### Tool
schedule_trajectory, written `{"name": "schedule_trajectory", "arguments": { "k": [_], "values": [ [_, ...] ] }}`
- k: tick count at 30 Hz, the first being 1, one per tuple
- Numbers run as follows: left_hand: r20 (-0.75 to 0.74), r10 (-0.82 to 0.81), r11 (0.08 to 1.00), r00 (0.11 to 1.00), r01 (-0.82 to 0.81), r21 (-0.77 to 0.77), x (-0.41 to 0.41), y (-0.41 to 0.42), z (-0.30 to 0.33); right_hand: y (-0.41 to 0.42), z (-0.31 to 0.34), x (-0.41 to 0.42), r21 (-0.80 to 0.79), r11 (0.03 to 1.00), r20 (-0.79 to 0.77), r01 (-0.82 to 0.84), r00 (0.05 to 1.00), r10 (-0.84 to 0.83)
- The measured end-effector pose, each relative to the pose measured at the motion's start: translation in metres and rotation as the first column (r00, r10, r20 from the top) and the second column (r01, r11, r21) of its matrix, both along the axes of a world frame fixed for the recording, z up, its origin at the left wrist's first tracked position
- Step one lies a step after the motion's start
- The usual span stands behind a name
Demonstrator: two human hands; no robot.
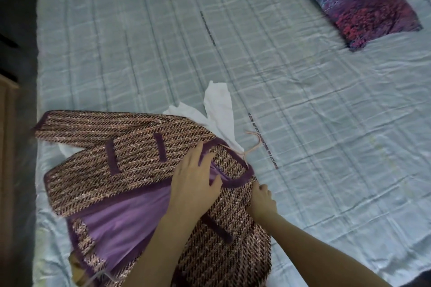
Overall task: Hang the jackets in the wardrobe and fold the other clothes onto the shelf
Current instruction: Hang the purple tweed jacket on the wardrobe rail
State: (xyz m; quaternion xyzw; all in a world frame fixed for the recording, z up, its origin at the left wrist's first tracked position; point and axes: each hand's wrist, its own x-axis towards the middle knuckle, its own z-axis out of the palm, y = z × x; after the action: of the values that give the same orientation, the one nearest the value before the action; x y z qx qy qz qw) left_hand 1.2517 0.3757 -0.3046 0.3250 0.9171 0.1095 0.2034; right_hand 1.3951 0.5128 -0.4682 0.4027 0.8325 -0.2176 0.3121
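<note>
A purple and pink tweed jacket [121, 165] with lilac lining lies on the bed, front partly open. A thin pink hanger [253, 144] sticks out at its collar. My left hand [198, 179] reaches into the neck opening, fingers spread on the lining and collar edge. My right hand [262, 200] grips the jacket's right shoulder, fingers curled into the fabric. A white garment [220, 109] lies partly under the jacket, poking out beyond the collar.
The bed [326, 135] carries a pale blue checked sheet. A blue, purple and red pillow [363, 4] lies at the far right. A wooden piece of furniture [7, 147] stands at the left, beyond the dark floor strip.
</note>
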Motion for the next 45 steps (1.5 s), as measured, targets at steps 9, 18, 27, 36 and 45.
{"name": "schedule_trajectory", "arguments": {
  "k": [9, 18, 27, 36, 45],
  "values": [
    [0.019, -0.007, 1.000, 1.000, 0.007, -0.024, -0.001, -0.008, -0.003, 0.004, -0.009, -0.013, -0.043, 0.996, 0.019, 0.081, 0.997, -0.081],
    [0.035, -0.009, 0.999, 0.999, 0.011, -0.050, -0.004, -0.010, 0.000, 0.020, -0.003, -0.008, -0.018, 0.994, -0.092, 0.104, 0.990, -0.106],
    [0.010, 0.003, 0.999, 1.000, -0.003, -0.050, 0.001, -0.017, 0.013, 0.028, 0.006, -0.013, -0.076, 0.983, -0.141, 0.170, 0.974, -0.179],
    [-0.023, 0.006, 0.998, 1.000, -0.007, -0.057, 0.016, -0.025, 0.028, 0.024, 0.034, -0.015, -0.168, 0.971, -0.145, 0.168, 0.970, -0.193],
    [-0.104, -0.003, 1.000, 0.995, 0.002, -0.008, 0.035, -0.029, 0.071, 0.003, 0.095, -0.007, -0.101, 0.995, -0.331, -0.018, 0.944, -0.017]
  ]
}}
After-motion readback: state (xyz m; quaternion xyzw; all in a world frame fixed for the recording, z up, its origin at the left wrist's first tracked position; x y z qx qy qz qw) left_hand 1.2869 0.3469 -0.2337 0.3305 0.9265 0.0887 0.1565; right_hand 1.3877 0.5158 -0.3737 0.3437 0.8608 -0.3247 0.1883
